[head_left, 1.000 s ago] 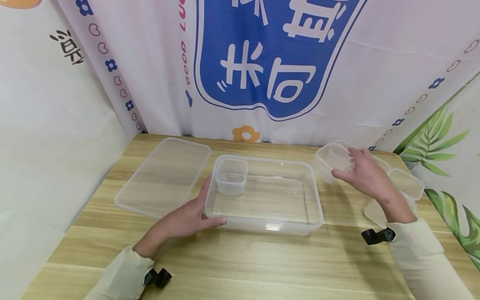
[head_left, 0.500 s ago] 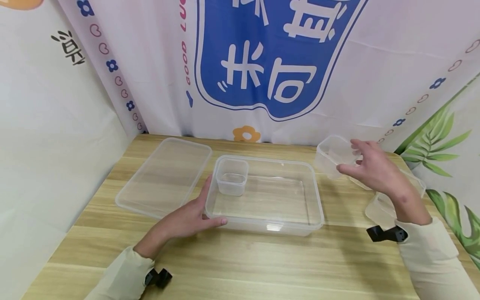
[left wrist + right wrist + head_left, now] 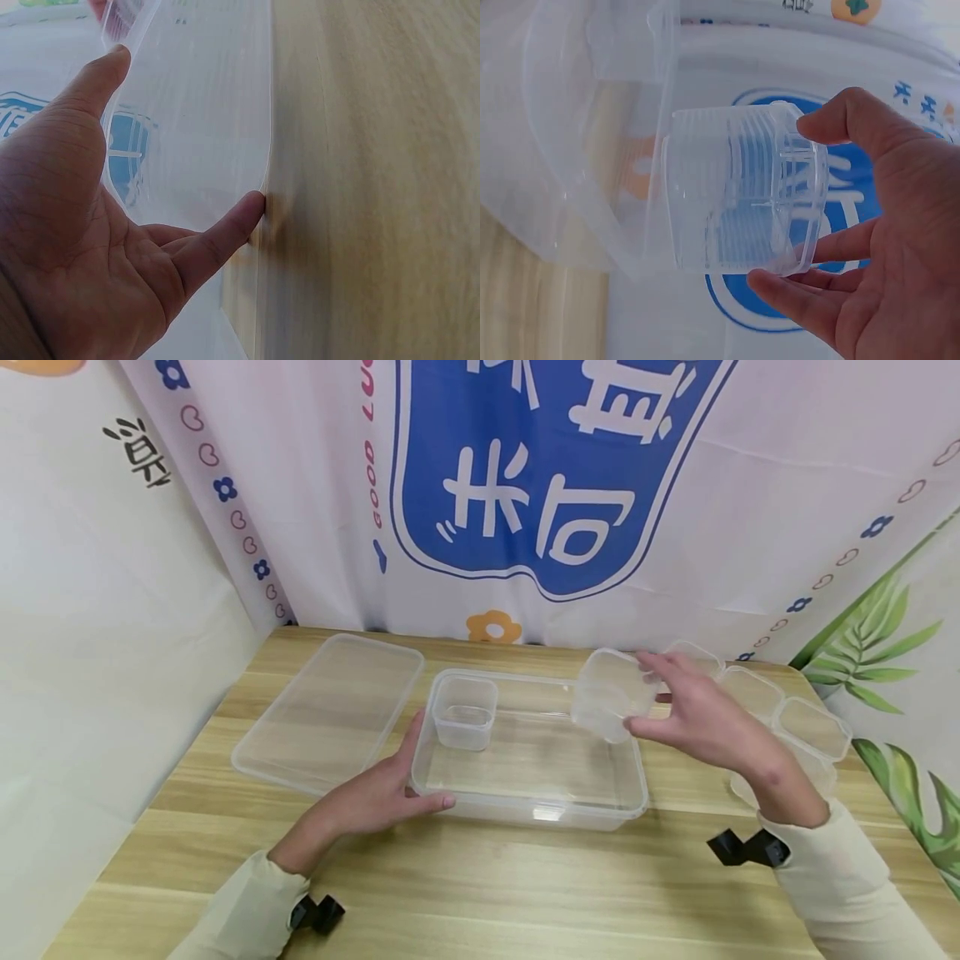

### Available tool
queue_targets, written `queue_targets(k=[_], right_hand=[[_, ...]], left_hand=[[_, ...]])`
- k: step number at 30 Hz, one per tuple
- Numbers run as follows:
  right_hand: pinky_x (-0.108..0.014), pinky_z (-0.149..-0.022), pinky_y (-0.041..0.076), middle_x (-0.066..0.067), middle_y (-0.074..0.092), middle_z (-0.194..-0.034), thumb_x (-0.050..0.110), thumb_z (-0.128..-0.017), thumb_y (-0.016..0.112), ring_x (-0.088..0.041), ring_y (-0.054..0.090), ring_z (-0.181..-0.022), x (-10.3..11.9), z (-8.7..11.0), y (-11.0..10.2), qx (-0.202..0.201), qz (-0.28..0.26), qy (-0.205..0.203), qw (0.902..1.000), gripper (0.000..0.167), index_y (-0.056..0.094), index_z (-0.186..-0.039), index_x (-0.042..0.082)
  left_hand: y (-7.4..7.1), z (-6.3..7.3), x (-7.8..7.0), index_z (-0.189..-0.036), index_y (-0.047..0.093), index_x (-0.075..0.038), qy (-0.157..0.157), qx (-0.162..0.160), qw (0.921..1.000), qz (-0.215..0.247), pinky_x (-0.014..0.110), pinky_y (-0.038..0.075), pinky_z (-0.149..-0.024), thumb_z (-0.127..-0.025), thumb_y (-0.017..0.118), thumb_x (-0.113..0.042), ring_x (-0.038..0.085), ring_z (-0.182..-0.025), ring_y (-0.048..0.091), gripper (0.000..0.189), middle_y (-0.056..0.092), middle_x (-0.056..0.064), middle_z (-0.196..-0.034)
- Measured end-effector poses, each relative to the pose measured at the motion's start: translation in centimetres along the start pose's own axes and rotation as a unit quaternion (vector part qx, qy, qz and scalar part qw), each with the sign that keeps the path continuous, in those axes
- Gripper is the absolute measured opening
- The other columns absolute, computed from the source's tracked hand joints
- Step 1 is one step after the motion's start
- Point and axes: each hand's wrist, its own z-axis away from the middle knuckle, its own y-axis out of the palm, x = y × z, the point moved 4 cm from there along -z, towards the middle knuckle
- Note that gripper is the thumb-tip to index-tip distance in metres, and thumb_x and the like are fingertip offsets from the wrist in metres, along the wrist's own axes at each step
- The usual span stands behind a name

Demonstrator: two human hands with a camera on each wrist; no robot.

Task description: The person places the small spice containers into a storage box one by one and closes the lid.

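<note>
A large clear plastic box (image 3: 525,820) stands lidless on the table, with one small clear container (image 3: 465,718) in its back left corner. My left hand (image 3: 378,793) rests against the box's left end, thumb along the front rim and fingers fairly straight beside the wall. In the left wrist view, a fingertip of the left hand (image 3: 120,217) touches the box's lower edge. My right hand (image 3: 701,714) pinches a second small container (image 3: 611,693) near its rim, over the box's right end. That held container (image 3: 735,187) looks empty in the right wrist view, its walls ribbed.
A large flat clear lid (image 3: 330,714) lies left of the box. Several small clear lids (image 3: 813,728) lie at the table's right, partly behind the right forearm. A printed curtain (image 3: 315,510) hangs at the table's (image 3: 480,893) back edge.
Beginning at the back right, my right hand lifts the small container slightly and carries it left over the large box. The left hand and large box have stayed put.
</note>
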Motion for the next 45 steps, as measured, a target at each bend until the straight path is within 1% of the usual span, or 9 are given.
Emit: queue_targets(k=[5,12,16,20,22,27,32,37,45], right_hand=[[-0.049,-0.096,0.05,-0.024,0.044,-0.143,0.016,-0.086,0.081,-0.042,0.054,-0.123,1.4,-0.2,1.8,0.035,-0.022,-0.034,0.9986,0.08,0.041,-0.151,-0.007],[-0.045,-0.096,0.051,-0.022,0.045,-0.143,0.017,-0.083,0.081,-0.037,0.058,-0.121,2.6,-1.1,4.5,0.073,-0.033,-0.053,0.9954,0.084,0.04,-0.152,-0.007],[-0.045,-0.096,0.051,-0.022,0.044,-0.145,0.017,-0.082,0.081,-0.037,0.058,-0.122,3.2,-1.7,5.8,0.098,-0.046,-0.055,0.9926,0.086,0.039,-0.154,-0.005],[-0.043,-0.097,0.051,-0.021,0.044,-0.144,0.017,-0.082,0.08,-0.035,0.057,-0.123,4.0,-2.2,6.9,0.114,-0.052,-0.071,0.9896,0.087,0.038,-0.154,-0.005],[-0.041,-0.097,0.051,-0.02,0.044,-0.143,0.018,-0.081,0.08,-0.035,0.057,-0.122,4.4,-2.4,7.4,0.12,-0.055,-0.077,0.9883,0.087,0.038,-0.154,-0.006],[-0.044,-0.097,0.051,-0.019,0.043,-0.145,0.018,-0.08,0.079,-0.037,0.057,-0.123,5.0,-2.6,8.5,0.131,-0.066,-0.082,0.9857,0.088,0.038,-0.155,-0.005],[-0.042,-0.095,0.052,-0.016,0.042,-0.147,0.021,-0.08,0.079,-0.035,0.061,-0.118,5.4,-2.8,9.5,0.142,-0.06,-0.078,0.9849,0.089,0.038,-0.156,-0.001],[-0.042,-0.094,0.053,-0.016,0.042,-0.148,0.025,-0.082,0.078,-0.035,0.064,-0.113,5.7,-3.0,10.6,0.155,-0.059,-0.086,0.9824,0.088,0.038,-0.156,-0.001],[-0.038,-0.09,0.054,-0.014,0.043,-0.146,0.029,-0.083,0.078,-0.031,0.065,-0.108,6.0,-3.6,11.7,0.152,-0.047,-0.099,0.9823,0.088,0.039,-0.156,0.0]], left_hand=[[-0.1,0.0,0.1,-0.163,-0.018,-0.021,-0.003,0.0,1.0,-0.002,0.055,0.041,-0.102,-0.093,0.078,-0.046,0.035,-0.129,0.051,0.122,0.037,0.023,-0.156],[0.0,0.0,0.2,-0.162,-0.021,-0.03,-0.011,0.002,0.9999,0.001,0.054,0.04,-0.103,-0.092,0.078,-0.046,0.034,-0.13,0.049,0.122,0.035,0.021,-0.158],[0.0,0.0,0.3,-0.161,-0.022,-0.032,-0.015,0.002,0.9999,0.003,0.053,0.042,-0.101,-0.093,0.077,-0.047,0.033,-0.127,0.052,0.121,0.036,0.023,-0.157],[0.0,0.1,0.5,-0.161,-0.023,-0.033,-0.024,0.004,0.9997,-0.003,0.05,0.045,-0.097,-0.093,0.076,-0.048,0.029,-0.119,0.057,0.121,0.038,0.023,-0.156],[0.0,0.1,0.5,-0.161,-0.023,-0.033,-0.027,0.004,0.9996,-0.006,0.049,0.046,-0.095,-0.093,0.076,-0.049,0.028,-0.115,0.058,0.121,0.04,0.023,-0.155],[0.0,0.1,0.4,-0.161,-0.023,-0.033,-0.024,0.004,0.9997,-0.009,0.048,0.046,-0.095,-0.092,0.076,-0.05,0.027,-0.115,0.059,0.121,0.041,0.023,-0.154],[-0.1,0.0,0.3,-0.162,-0.021,-0.03,-0.016,0.003,0.9999,-0.004,0.048,0.047,-0.094,-0.092,0.077,-0.048,0.028,-0.114,0.059,0.121,0.044,0.023,-0.15],[-0.1,0.0,0.2,-0.163,-0.019,-0.026,-0.004,-0.001,1.0,0.001,0.05,0.046,-0.094,-0.093,0.078,-0.045,0.03,-0.117,0.058,0.121,0.047,0.023,-0.147],[-0.1,0.0,0.0,-0.163,-0.019,-0.025,0.002,0.0,1.0,0.001,0.052,0.044,-0.098,-0.093,0.078,-0.044,0.031,-0.122,0.056,0.121,0.046,0.023,-0.15]])
